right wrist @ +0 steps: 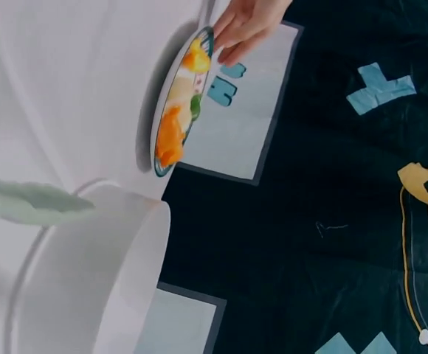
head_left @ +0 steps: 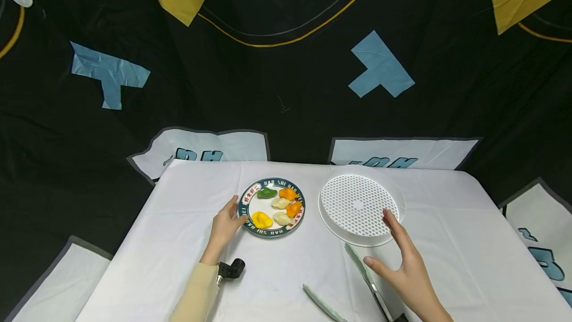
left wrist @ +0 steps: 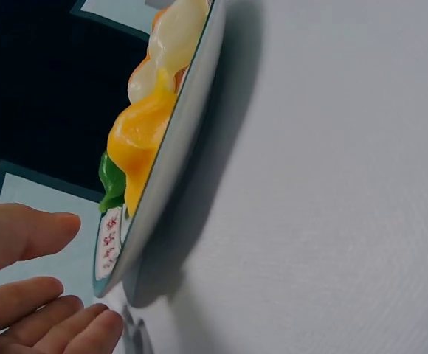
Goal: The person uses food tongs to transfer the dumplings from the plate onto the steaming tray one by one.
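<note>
My left hand (head_left: pixel 227 225) is at the left rim of a round plate (head_left: pixel 271 235) with a green patterned border. In the left wrist view, thumb and fingers lie apart beside the rim; whether they touch it I cannot tell. The plate holds a green pepper-shaped piece (head_left: pixel 266 193), a yellow piece (head_left: pixel 261 220), orange pieces (head_left: pixel 293 209) and pale pieces (head_left: pixel 282 219). My right hand (head_left: pixel 413 275), thumb and fingers spread, holds nothing near a white perforated round tray (head_left: pixel 357 205). Pale green-tipped arms, apparently of tongs (head_left: pixel 361 268), lie beside that hand, partly cut off.
A white cloth (head_left: pixel 272 272) covers the table. Behind it hangs a black backdrop (head_left: pixel 277 98) with blue and yellow patches. The tray has a raised wall (right wrist: pixel 136 258), seen in the right wrist view. A black wrist camera (head_left: pixel 232 268) sits on my left wrist.
</note>
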Motion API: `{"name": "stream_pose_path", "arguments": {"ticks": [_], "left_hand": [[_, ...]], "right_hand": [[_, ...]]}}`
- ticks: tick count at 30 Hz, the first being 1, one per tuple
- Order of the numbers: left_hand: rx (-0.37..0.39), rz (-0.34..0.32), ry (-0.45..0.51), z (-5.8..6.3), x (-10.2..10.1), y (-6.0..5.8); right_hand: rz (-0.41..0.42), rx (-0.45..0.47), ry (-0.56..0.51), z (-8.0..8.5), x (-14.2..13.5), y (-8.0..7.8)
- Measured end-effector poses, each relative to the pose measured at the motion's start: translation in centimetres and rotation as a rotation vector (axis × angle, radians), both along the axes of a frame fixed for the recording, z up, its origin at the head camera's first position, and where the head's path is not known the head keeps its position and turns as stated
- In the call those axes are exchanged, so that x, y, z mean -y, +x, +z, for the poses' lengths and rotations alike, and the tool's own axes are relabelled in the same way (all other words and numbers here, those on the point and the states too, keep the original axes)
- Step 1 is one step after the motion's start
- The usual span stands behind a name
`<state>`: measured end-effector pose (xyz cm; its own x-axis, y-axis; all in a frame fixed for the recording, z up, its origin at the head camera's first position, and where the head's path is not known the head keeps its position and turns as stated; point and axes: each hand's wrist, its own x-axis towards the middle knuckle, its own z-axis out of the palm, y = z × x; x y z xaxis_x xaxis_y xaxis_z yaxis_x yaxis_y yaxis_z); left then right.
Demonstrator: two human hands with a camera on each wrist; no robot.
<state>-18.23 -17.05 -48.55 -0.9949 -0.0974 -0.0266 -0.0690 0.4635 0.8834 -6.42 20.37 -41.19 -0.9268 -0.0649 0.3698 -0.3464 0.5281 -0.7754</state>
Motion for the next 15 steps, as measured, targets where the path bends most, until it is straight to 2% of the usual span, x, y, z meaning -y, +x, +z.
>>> {"name": "stream_pose_path", "arguments": {"ticks": [4, 15], "left_hand": [[0.021, -0.012, 0.058, -0.5, 0.2, -0.2], [0.027, -0.032, 0.187, -1.2, 0.6, -0.2]], "right_hand": [[0.012, -0.024, -0.009, -0.4, -0.2, 1.3], [0.023, -0.033, -0.092, -3.1, -0.3, 4.1]]}}
